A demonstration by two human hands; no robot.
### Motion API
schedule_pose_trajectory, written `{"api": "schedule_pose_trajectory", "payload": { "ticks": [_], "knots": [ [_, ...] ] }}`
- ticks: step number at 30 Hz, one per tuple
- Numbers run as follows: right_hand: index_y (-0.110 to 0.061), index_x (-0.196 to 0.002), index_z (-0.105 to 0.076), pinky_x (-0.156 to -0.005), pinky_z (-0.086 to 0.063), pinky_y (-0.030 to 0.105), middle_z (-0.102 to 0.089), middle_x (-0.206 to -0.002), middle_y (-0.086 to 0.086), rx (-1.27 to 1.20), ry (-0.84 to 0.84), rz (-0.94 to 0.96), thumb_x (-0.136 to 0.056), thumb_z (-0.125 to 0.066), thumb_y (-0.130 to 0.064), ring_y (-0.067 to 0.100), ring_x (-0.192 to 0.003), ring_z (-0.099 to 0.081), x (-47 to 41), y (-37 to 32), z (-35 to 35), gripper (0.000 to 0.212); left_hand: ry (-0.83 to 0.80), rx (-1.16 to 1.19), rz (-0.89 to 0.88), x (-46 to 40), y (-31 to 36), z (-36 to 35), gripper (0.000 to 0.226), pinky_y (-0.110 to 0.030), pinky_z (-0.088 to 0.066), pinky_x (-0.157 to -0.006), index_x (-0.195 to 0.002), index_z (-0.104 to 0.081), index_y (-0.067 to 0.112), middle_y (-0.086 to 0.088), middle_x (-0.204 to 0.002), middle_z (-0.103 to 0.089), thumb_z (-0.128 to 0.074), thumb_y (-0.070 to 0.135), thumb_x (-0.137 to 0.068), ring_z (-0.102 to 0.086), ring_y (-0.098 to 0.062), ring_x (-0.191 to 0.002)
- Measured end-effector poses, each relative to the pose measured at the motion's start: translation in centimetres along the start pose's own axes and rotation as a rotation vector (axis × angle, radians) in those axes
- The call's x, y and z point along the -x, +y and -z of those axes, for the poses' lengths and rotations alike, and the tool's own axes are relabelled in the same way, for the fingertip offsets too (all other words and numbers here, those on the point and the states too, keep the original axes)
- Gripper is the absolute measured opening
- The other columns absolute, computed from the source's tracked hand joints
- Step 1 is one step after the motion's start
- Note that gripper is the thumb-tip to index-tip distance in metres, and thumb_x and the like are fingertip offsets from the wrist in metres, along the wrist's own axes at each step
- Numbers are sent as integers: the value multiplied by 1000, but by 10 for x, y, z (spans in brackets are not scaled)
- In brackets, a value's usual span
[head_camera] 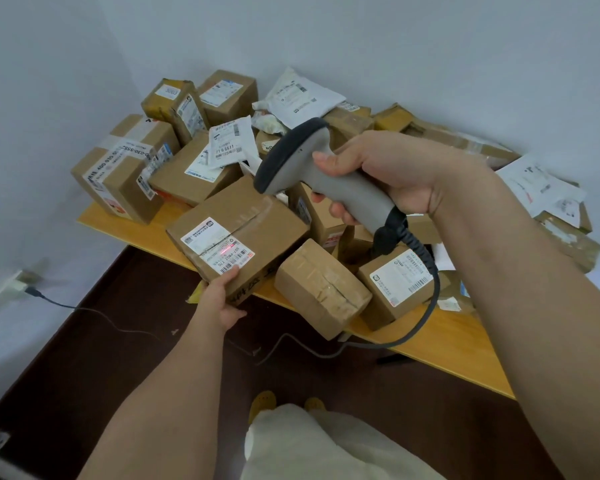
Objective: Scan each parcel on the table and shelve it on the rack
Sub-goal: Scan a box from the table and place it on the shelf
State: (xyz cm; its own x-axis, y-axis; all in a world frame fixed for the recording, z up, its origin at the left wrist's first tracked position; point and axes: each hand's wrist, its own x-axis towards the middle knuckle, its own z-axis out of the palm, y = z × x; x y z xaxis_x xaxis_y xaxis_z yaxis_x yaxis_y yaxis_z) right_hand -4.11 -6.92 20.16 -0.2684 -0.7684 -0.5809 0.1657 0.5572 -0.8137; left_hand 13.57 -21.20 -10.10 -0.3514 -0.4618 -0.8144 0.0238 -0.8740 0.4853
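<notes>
- Right hand (388, 174) fingers wrap the grey plastic handheld scanner (312, 174).
- Left hand (222, 299) fingers clamp the brown cardboard parcel (236, 233); red scan light sits beyond its thumb.
- Beyond both hands, the yellow wooden table (458, 337) meets pale walls (430, 46); dark floor (101, 341) lies below.

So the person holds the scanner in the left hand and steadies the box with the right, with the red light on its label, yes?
Not quite: the hands are swapped. In the head view the right hand grips the scanner and the left hand holds the box. The red light does fall on its label.
</notes>
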Motion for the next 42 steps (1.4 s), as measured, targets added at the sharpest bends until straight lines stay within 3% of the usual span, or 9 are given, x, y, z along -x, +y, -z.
{"api": "schedule_pose_trajectory", "payload": {
  "ticks": [6,11,18,26,30,33,36,38,42],
  "knots": [
    [-7,-124,-54,-56,-53,24,-59,-92,10,-42,-10,2,-95,-61,-28,14,-61,-59,-7,3,-2,36,-3,-13,-33,9,3,3,64,-51,-24,-116,-134,-50,26,-5,-125,-61,-78,25,-76,-52,-25,-117],
    [-9,-124,-54,-59,-52,24,-58,-96,9,-29,-32,4,-96,-60,-29,13,-63,-60,-13,7,-7,35,58,38,-95,25,6,15,59,-45,-47,-102,-132,-51,24,-7,-123,-61,-77,25,-79,-57,-26,-114],
    [-8,-117,-56,-55,-52,23,-58,-82,6,-6,-42,-51,-98,-59,-31,13,-61,-61,-20,23,-15,30,96,95,-143,36,-4,30,55,-46,-49,-101,-134,-50,22,-7,-124,-64,-73,24,-84,-60,-25,-114],
    [-8,-127,-54,-67,-51,27,-59,-101,8,-21,-30,-68,-97,-60,-30,15,-70,-61,-19,36,-8,37,21,159,-102,38,-26,16,63,-45,-46,-102,-139,-46,22,-8,-132,-61,-75,24,-83,-58,-27,-120],
    [-7,-128,-54,-67,-53,27,-60,-102,9,-26,-1,-55,-97,-60,-30,15,-71,-62,-18,43,-3,39,84,116,29,46,-37,-6,87,-70,-39,-99,-143,-38,18,-13,-147,-39,-86,23,-71,-34,-38,-138],
    [-7,-128,-55,-67,-54,28,-61,-105,10,-26,16,-46,-96,-61,-30,15,-72,-63,-16,44,-1,40,50,158,167,54,-47,-25,88,-74,-43,-87,-143,-36,17,-18,-151,-30,-86,18,-71,-27,-48,-139],
    [-8,-127,-54,-66,-54,28,-62,-104,10,-37,44,-32,-96,-61,-31,15,-71,-64,-14,47,2,39,-60,244,194,55,-60,-39,65,-69,-47,-74,-135,-43,11,-29,-138,-43,-78,14,-80,-39,-45,-134],
    [-8,-124,-56,-65,-55,27,-62,-104,9,-45,61,-34,-96,-62,-31,14,-71,-64,-12,50,6,37,-67,281,107,51,-68,-42,52,-64,-48,-73,-130,-51,16,-21,-133,-54,-74,13,-83,-48,-35,-129],
    [-9,-120,-57,-65,-54,27,-62,-97,7,-74,100,-37,-95,-62,-31,15,-71,-63,-9,55,13,33,-37,349,55,45,-80,-47,61,-60,-52,-69,-137,-47,20,-15,-131,-57,-75,15,-83,-50,-34,-127]
  ]
}}
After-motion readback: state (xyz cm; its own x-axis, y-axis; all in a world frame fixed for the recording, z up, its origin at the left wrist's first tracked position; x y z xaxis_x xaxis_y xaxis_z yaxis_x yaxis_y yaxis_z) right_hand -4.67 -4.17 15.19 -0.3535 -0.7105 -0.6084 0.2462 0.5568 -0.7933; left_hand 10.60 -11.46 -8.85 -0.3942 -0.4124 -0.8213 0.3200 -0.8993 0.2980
